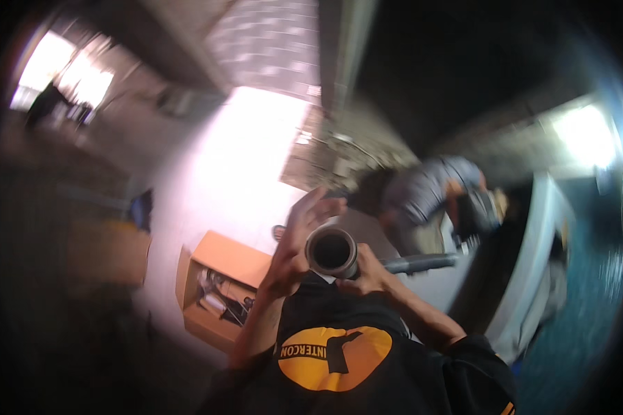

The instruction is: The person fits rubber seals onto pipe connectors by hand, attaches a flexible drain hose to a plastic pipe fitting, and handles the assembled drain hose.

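A hollow metal tube (pixel 331 252) with a thick round rim stands in front of my chest, its dark opening turned up toward me. My right hand (pixel 364 271) is closed round its side, below the rim. On the tube's left, my left hand (pixel 302 238) has its fingers stretched up and apart; its thumb side lies close to the rim, and I cannot tell whether it touches. A dark bar-like piece (pixel 419 263) sticks out to the right beyond my right hand; whether it joins the tube is hidden.
An open cardboard box (pixel 232 255) holding mixed dark and pale parts sits on the pale floor at my left. Ahead to the right a person in grey (pixel 432 197) bends down, blurred. A long pale panel-like edge (pixel 526 270) rises at the right.
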Available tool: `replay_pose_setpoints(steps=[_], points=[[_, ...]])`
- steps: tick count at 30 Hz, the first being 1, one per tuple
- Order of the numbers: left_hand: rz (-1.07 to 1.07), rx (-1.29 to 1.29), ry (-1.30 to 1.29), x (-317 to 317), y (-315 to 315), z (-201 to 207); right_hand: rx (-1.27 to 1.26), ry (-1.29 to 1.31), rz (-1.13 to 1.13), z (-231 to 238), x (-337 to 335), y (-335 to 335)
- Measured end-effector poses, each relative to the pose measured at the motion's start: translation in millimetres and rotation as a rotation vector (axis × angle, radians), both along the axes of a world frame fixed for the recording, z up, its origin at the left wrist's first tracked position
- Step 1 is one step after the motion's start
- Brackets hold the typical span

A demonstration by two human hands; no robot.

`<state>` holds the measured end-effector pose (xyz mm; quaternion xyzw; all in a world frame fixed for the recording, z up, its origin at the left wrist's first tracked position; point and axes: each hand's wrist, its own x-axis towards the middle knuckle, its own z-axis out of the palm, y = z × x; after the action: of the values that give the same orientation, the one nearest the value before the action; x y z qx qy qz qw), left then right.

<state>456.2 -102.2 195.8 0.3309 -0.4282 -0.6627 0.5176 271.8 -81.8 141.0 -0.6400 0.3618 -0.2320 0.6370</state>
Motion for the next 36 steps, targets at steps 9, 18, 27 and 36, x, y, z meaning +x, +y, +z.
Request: replay_pose_setpoints(steps=[9, 18, 27, 36], points=[[0.424, 0.029, -0.514, 214, -73, 92, 0.073, -0.432, 0.096, 83, 243, -153], [0.324, 0.032, -1.113, 229, -107, 132, -0.430, -0.066, 0.466, 189, 255, -256], [0.108, 0.034, -1.189, 185, -136, 138, -0.280, -0.144, 0.360, 171, 191, -258], [-0.442, -0.046, -1.130, 125, -142, 120, -0.155, 0.039, -0.014, 150, 101, -179]])
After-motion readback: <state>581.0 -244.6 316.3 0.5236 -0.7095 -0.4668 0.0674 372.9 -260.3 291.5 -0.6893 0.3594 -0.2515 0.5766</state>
